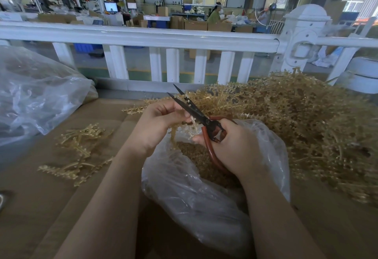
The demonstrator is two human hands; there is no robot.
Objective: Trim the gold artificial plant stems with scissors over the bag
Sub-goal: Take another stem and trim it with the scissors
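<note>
the left hand (157,123) pinches a thin gold plastic plant stem (173,134) over the clear plastic bag (196,201), which is full of small gold bits. the right hand (231,146) grips the black scissors with red handles (201,119); the blades are open and point up and away. part of the stem is hidden behind the fingers. a big pile of gold stems (306,119) lies on the brown cardboard counter (41,197) to the right, cut off at the edge. a few gold stems (79,146) lie on the left.
</note>
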